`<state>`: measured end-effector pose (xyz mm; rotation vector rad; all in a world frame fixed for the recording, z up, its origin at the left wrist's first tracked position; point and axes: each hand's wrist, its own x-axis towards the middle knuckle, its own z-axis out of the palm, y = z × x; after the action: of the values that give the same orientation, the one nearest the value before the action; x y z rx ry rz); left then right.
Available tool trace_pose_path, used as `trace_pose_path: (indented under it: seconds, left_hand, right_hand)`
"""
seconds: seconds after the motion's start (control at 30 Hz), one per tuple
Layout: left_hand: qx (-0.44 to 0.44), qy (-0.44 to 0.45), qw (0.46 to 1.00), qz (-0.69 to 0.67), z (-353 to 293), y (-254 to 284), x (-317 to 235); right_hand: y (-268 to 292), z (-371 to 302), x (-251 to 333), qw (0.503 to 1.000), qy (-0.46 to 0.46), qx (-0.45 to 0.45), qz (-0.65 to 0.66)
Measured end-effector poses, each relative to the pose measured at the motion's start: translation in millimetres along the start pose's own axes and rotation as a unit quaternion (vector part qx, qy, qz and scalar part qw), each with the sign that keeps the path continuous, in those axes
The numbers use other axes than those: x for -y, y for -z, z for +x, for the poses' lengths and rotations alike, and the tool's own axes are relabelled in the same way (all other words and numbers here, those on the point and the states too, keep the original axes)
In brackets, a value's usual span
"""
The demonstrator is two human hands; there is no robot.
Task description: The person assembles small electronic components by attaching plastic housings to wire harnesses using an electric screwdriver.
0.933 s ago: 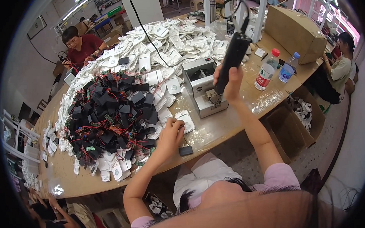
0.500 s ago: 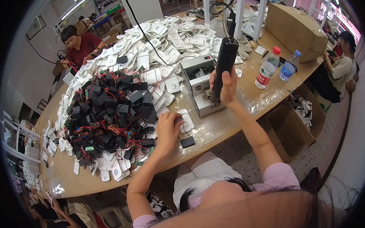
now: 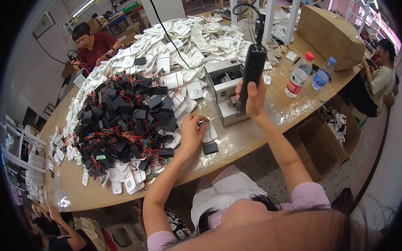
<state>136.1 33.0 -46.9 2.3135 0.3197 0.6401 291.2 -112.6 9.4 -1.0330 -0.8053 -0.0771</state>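
My right hand (image 3: 256, 100) is wrapped round an upright black electric screwdriver (image 3: 254, 64), which hangs from a cable. Its lower end is at the front of a grey metal screw feeder (image 3: 231, 118); whether the tip touches is hidden. Beside the feeder, my left hand (image 3: 193, 133) is closed in a pinch over the upper left part of a white plastic shell (image 3: 211, 133). Something small and greyish shows at those fingertips, too small to name. A flat black block (image 3: 210, 148) lies on the table just below the shell.
Left of my left hand is a heap of black blocks with red wires and circuit boards (image 3: 121, 115). White shells (image 3: 193, 37) are piled behind it. Two bottles (image 3: 298, 78) and a cardboard box (image 3: 328, 37) stand right. Other people sit around the table.
The view has shifted slightly. My left hand, the white shell and the black block have moved a little away from the table's near edge. My right hand still holds the screwdriver at the feeder.
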Motion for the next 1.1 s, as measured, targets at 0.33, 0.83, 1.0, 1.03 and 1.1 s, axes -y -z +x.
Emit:
trace_pose_path:
  seconds: [0.33,0.83,1.0,1.03,1.1]
  left_hand:
    - [-0.011,0.017,0.999,-0.026,1.4,-10.8,5.5]
    - [-0.036,-0.024,0.998,0.035,-3.5,-7.6,0.9]
    - [-0.036,-0.018,0.998,0.043,-4.1,-9.5,-0.6]
    - [-0.037,-0.021,0.998,0.045,-4.2,-10.1,0.5]
    - [-0.039,-0.023,0.998,0.045,-4.8,-10.1,0.6]
  right_hand:
    - [-62.5,-20.1,-14.0,0.994,-0.034,0.013,0.099]
    - [-74.6,-34.2,-61.9,0.997,0.019,0.047,-0.052]
    - [-70.5,-35.0,-71.3,0.996,0.032,0.050,-0.073]
    - [-69.7,-35.1,-73.7,0.994,0.042,0.051,-0.086]
    - [-69.1,-35.6,-76.1,0.993,0.046,0.053,-0.099]
